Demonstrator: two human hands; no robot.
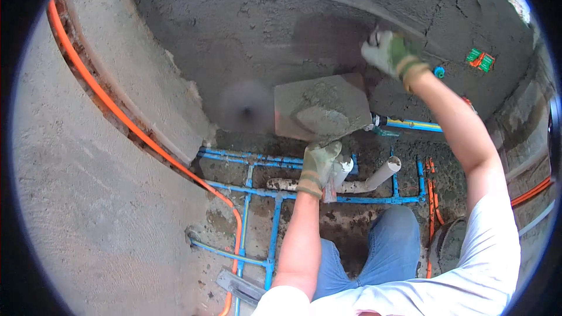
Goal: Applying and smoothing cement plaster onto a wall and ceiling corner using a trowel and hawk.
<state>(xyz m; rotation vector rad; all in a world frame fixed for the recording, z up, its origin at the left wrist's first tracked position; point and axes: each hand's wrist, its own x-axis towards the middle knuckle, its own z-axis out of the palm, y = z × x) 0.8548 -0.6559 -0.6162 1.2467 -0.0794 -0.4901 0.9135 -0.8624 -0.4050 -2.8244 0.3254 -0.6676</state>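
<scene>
My left hand (320,162), in a pale work glove, is closed round the underside of a plasterer's hawk (287,108). Wet grey mortar (328,105) lies heaped on its flat board, which is close to the wall. Up to the right, my gloved right hand (386,52) is closed against the freshly coated wall (246,23). A dark, motion-smeared rectangular blade stretches left from that fist and looks like a plastering trowel (328,38); its handle is hidden in my fingers.
Blue pipes (275,222) and white drain pipes (383,174) stand low before me. Orange conduit (99,90) runs along the left wall. Another trowel (240,285) lies at lower left; a bucket (451,243) stands by my right side. A blue pipe stub (439,72) pokes from the wall.
</scene>
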